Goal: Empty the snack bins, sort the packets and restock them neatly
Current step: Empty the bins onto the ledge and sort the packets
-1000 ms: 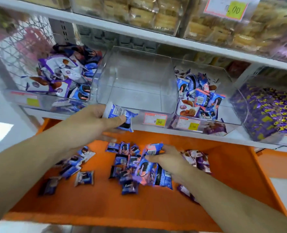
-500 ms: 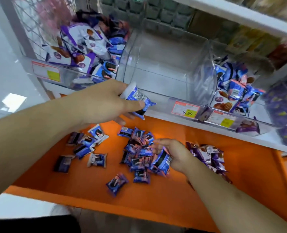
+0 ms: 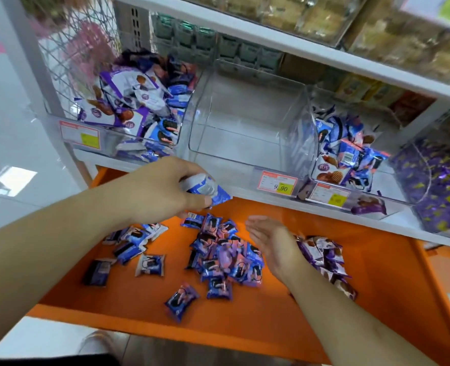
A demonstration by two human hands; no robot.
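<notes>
Three clear bins sit in a row on the white shelf (image 3: 245, 199) above the orange shelf (image 3: 139, 313): the left bin (image 3: 107, 143) holds a heap of white-and-purple and blue packets, the middle bin (image 3: 245, 122) has nothing in it and carries a red price tag (image 3: 276, 184) on its front lip, and the right bin (image 3: 355, 191) holds a smaller mix of blue and purple packets toward its left side. The left hand (image 3: 160, 191) is closed around a blue packet (image 3: 208, 191), held just in front of the middle bin's lower left corner, above the back edge of the orange shelf. The right hand (image 3: 274, 241) is open and flat, fingers together, holding nothing, hovering just right of the blue pile (image 3: 226, 257) at the middle of the orange shelf. A looser scatter of blue packets (image 3: 131, 247) lies toward the shelf's left side, with one single packet (image 3: 180, 299) nearer the front edge. A purple pile (image 3: 324, 254) lies just right of the right wrist. A fourth bin (image 3: 435, 186) of purple wrappers stands at the far right.
</notes>
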